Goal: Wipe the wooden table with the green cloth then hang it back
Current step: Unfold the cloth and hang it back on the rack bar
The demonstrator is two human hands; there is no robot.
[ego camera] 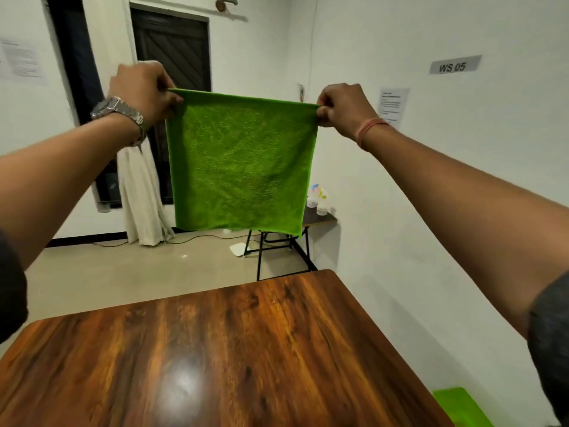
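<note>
A square green cloth point(243, 163) hangs flat in the air in front of me, spread out at full width. My left hand point(143, 90) pinches its top left corner and my right hand point(343, 107) pinches its top right corner. Both arms are raised and stretched forward. The wooden table point(221, 349) lies below the cloth, its dark glossy top filling the lower part of the view, with a light reflection near the front.
A small dark side table point(320, 218) on black legs stands against the right wall, carrying white bottles point(318, 198). A white curtain point(141, 195) hangs by a dark window. A green object point(458, 406) lies at the bottom right beside the table. A white wall runs along the right.
</note>
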